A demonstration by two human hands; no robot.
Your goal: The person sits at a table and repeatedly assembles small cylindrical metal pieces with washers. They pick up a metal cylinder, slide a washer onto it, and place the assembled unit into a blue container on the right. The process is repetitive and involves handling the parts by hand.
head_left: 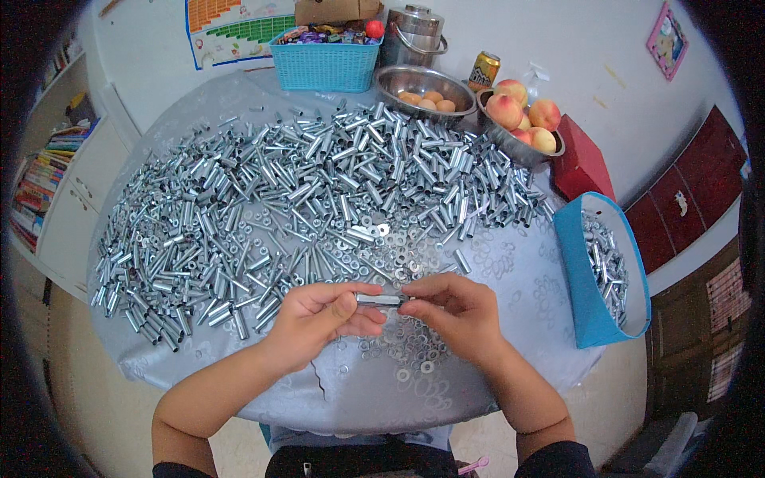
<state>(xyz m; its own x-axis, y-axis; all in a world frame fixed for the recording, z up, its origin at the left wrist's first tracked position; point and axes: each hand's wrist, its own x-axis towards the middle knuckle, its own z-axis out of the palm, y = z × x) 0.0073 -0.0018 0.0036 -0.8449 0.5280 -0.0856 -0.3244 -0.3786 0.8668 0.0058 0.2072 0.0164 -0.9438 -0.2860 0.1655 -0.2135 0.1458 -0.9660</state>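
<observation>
Over the near middle of the table, a shiny metal expansion bolt [376, 300] lies level between my two hands. My left hand [319, 320] is closed around its left part, thumb and fingers on the sleeve. The fingertips of my right hand [458, 309] pinch the bolt's right end, hiding any small part there. Beyond them spreads a broad heap of metal sleeves and bolts [319, 167]. Loose washers [410, 350] and nuts lie beneath and just past my hands.
On the right, a blue fabric bin [584, 291] holds metal pieces, beside a red box [586, 159]. Along the back stand bowls of peaches [522, 151] and eggs [398, 78], a can [484, 70], a metal pot [410, 40] and a blue basket [325, 68]. A patterned cloth covers the table.
</observation>
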